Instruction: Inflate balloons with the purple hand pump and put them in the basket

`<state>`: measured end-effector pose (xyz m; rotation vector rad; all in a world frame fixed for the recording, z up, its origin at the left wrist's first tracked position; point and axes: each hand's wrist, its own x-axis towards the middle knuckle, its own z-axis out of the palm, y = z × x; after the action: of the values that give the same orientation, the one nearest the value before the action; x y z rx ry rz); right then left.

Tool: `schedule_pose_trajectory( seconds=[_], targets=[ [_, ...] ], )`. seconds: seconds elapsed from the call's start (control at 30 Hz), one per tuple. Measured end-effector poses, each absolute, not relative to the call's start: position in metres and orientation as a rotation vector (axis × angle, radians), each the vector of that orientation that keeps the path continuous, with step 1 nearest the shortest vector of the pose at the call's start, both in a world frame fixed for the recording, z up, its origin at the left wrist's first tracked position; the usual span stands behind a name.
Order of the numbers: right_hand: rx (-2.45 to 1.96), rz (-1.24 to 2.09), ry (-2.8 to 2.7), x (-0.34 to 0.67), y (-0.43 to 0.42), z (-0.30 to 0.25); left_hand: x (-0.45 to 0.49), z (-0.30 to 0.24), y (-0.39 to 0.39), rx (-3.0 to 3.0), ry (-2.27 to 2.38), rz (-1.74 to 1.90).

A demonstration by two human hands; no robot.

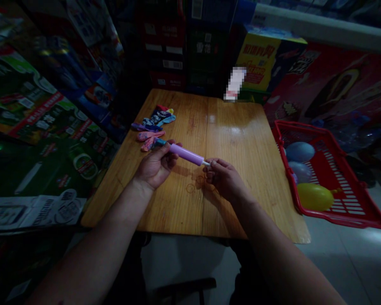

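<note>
My left hand (pixel 155 166) is wrapped round the barrel of a purple hand pump (pixel 186 153), held level above the wooden table (pixel 235 140). My right hand (pixel 222 177) is pinched at the pump's white nozzle end; what its fingers hold there is too small to make out. A pile of flat, uninflated balloons (pixel 154 124) in pink, purple and blue lies on the table just beyond my left hand.
A red plastic basket (pixel 362 212) stands on the floor to the right of the table, with blue, lilac and yellow inflated balloons (pixel 314 196) in it. Stacked printed cartons (pixel 41 110) crowd the left side and the back. Pale floor shows in front of the table.
</note>
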<state>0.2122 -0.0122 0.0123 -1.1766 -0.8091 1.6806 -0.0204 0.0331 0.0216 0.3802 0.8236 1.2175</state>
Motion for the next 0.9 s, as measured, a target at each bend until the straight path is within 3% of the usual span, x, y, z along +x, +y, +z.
schedule_pose_trajectory(
  seconds=[0.23,0.47,0.9],
  targets=[
    [-1.124,1.563,-0.743,0.237,0.006,0.015,-0.029,0.027,0.039,0.427,0.754,1.417],
    [-1.041,1.668,-0.708,0.214,-0.009,0.007,0.0,0.013,0.017,0.476,0.694,1.182],
    [-1.062,1.527,-0.741,0.239,-0.004,0.025,-0.005,0.025,0.025,0.425,0.731,1.37]
  ],
)
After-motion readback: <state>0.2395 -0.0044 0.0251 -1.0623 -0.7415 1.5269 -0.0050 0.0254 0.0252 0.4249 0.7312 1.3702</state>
